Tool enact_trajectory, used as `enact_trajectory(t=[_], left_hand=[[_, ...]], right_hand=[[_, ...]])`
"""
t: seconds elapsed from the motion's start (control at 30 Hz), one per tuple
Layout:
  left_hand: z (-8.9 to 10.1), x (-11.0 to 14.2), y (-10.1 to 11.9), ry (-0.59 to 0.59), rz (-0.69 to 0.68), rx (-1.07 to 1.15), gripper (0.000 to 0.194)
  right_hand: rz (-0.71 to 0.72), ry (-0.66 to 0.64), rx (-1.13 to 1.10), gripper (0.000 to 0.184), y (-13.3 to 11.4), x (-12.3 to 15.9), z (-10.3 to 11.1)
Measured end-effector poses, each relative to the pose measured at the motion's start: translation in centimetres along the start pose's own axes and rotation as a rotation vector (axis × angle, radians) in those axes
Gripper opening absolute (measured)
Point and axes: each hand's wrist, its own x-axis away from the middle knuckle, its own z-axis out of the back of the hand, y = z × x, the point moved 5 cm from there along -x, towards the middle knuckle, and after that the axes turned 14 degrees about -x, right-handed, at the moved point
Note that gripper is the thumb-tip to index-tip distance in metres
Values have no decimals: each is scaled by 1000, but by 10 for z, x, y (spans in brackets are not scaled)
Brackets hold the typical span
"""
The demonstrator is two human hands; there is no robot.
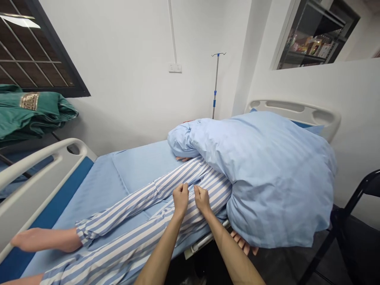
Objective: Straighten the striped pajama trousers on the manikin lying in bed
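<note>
Striped pajama trousers point(139, 239) beneath left hand point(180, 199) and right hand point(202, 199), curled into fists; cannot tell whether gripping anything.

The scene is taken in by a single head-worn camera, set above and beside the near long edge of the bed with a light-blue mattress point(142, 162) and tilted forward and down. The mattress is looked across, toward its far long edge and the plain white wall point(127, 51) beyond. Near the middle, the bare left hand point(180, 199) and the bare right hand point(202, 199) are shown fairly close. The off-white plastic footboard point(59, 170) is caught at left (cut off by the border), the off-white plastic headboard point(329, 120) at upper right.
</note>
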Motion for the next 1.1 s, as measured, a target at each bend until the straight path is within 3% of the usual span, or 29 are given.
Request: enact_trajectory(t=[0.13, 0.33, 0.67, 0.93, 1.1], left_hand=[[-21, -2, -5, 30, 45, 13, 39], [-48, 12, -28, -32, -58, -375, 37], [-41, 12, -22, -13, -59, -416, 35], [-41, 13, -20, -35, -93, -381, 37], [-43, 13, -23, -20, -113, -368, 36]], right_hand=[[-33, 35, -62, 46, 2, 1, 3], [-104, 65, -115, 46, 5, 3, 6], [-77, 10, -103, 51, 4, -2, 3], [60, -101, -28, 50, -39, -42, 32], [52, -108, 79, 47, -15, -42, 38]])
